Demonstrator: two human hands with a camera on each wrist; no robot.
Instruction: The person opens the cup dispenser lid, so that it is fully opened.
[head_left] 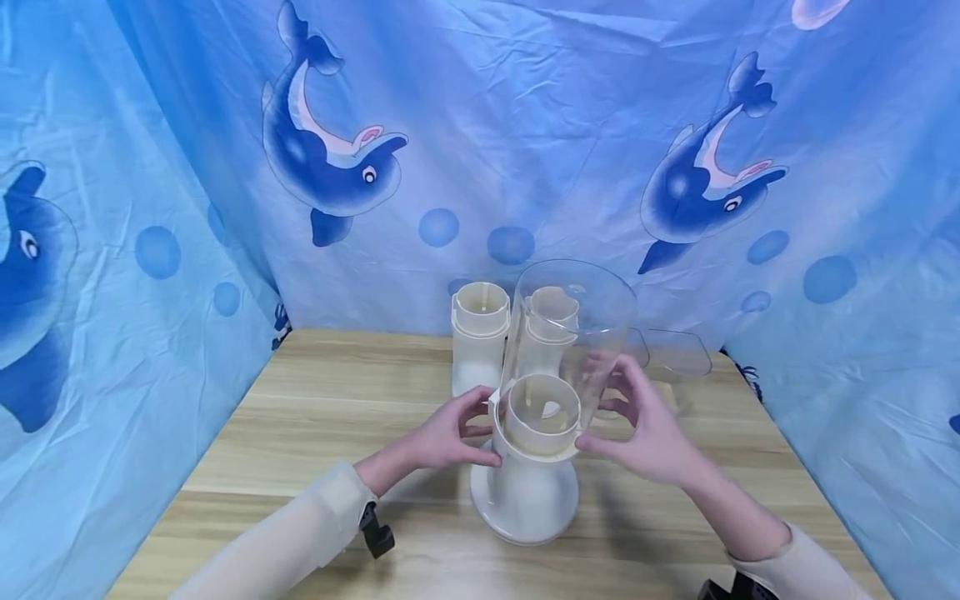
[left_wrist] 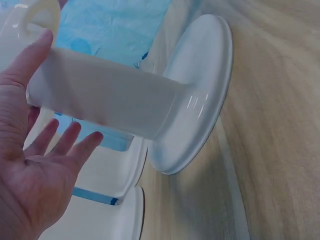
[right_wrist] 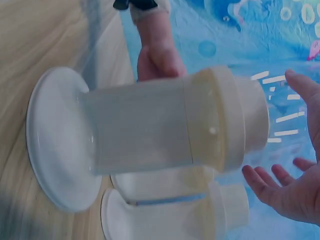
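Observation:
A white pedestal stand [head_left: 528, 500] with a round base, a column and a wide collar stands upright on the wooden table. Around the left side of its collar my left hand [head_left: 442, 433] grips with thumb and fingertips; in the left wrist view the lower fingers are spread away from the column. My right hand [head_left: 648, 425] holds the lower right side of a tall clear cylinder [head_left: 611, 333], thumb near the collar. The cylinder rises above the stand and leans slightly right. Glare on it shows in the right wrist view. Whether its lower rim is seated is hard to tell.
Two similar white stands [head_left: 480, 358] are side by side behind, one seen through the clear cylinder. Another clear part [head_left: 678, 352] lies behind my right hand. A blue dolphin-print curtain [head_left: 510, 150] surrounds the wooden table [head_left: 330, 400] at the back and sides.

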